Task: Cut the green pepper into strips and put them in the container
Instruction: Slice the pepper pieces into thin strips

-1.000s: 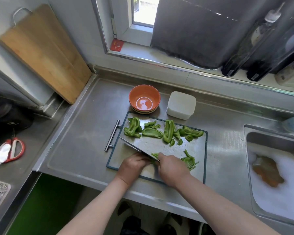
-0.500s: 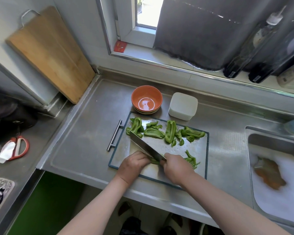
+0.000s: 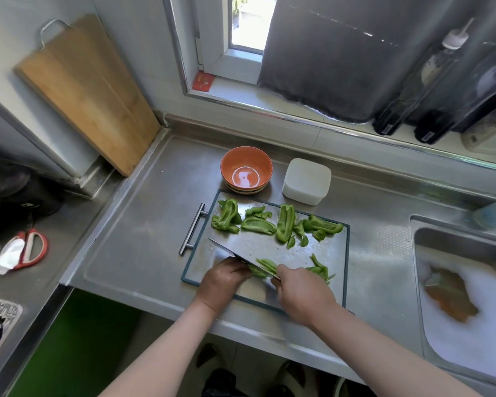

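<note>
Several green pepper pieces [image 3: 281, 224] lie along the far side of a steel cutting board [image 3: 335, 253] with a dark rim. My right hand [image 3: 301, 293] grips the handle of a cleaver [image 3: 229, 252] whose blade is down on a pepper piece [image 3: 265, 266]. My left hand [image 3: 222, 282] holds that piece down with curled fingers beside the blade. A small heap of cut strips [image 3: 320, 269] lies to the right of the blade. A white lidded container [image 3: 306, 181] stands behind the board.
An orange bowl [image 3: 246, 169] sits left of the container. A sink [image 3: 464, 296] with foamy water is at the right. A wooden board [image 3: 89, 90] leans on the left wall. Red scissors [image 3: 32, 249] lie at far left. Bottles [image 3: 441, 90] stand on the sill.
The cleaver has kept chopping; its blade has tipped from a flat showing to edge-down on the pepper. Both hands stay at the board's near edge. The view has shifted slightly.
</note>
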Tool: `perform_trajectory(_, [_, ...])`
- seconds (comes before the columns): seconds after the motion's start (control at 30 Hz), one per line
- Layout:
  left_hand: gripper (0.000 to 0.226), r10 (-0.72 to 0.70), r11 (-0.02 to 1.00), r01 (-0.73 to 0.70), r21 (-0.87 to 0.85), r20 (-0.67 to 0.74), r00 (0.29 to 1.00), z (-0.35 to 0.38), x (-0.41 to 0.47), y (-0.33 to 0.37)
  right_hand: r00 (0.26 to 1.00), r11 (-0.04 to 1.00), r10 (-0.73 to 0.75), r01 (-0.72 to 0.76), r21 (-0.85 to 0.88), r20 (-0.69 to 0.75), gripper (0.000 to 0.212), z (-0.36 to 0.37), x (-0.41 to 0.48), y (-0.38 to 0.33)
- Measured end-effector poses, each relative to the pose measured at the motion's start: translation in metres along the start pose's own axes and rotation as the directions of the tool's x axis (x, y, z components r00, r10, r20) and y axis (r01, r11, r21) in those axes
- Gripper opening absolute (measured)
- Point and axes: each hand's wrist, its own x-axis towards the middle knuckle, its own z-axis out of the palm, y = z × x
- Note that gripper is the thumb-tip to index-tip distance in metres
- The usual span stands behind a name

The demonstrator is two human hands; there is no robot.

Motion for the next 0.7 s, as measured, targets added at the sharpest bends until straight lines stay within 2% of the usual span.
perform_trajectory(0.17, [0.022,-0.004,0.999,0.003,-0.033,-0.005,1.0,0.0,0.0,-0.002,1.0,1.0,0.023,-0.023,-0.006,0.011,0.024,0.001,-0.003,0.005])
perform_trajectory(0.43, [0.016,-0.042,0.997,0.04,-0.06,-0.039,0.998,0.001,0.002,0.0,0.995,0.998,0.062,-0.062,0.009,0.08,0.009,0.007,0.019,-0.011])
perform_trajectory(0.7, [0.012,-0.043,0.996,0.039,-0.085,-0.043,0.998,0.001,0.001,0.0,0.991,0.996,0.062,-0.068,0.049,0.12,0.008,0.005,0.019,-0.006])
